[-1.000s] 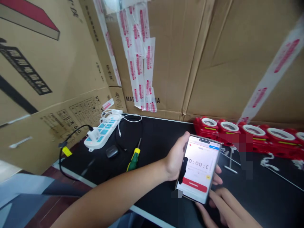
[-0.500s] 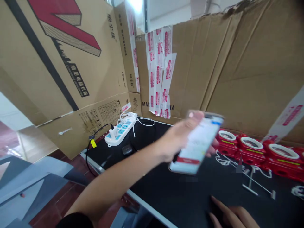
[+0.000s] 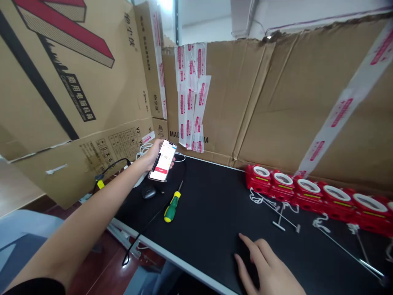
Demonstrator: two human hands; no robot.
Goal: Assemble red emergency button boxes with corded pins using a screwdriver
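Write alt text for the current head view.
The left hand holds a lit phone over the far left of a black tabletop, while the right hand is open in the foreground. A green-and-yellow screwdriver lies on the tabletop, and red housings line the cardboard wall at right.

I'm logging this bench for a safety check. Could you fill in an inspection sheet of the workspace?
Surface: black tabletop with a pale edge.
Things in hand: phone, screen lit.
Clutter: green-and-yellow screwdriver, small black object, row of red units with white rings.
Hands: left hand holds the phone; right hand, fingers apart, nothing seen in it.
Cables: black cable over the front edge; white cable partly hidden.
Surroundings: cardboard panels behind and at left.
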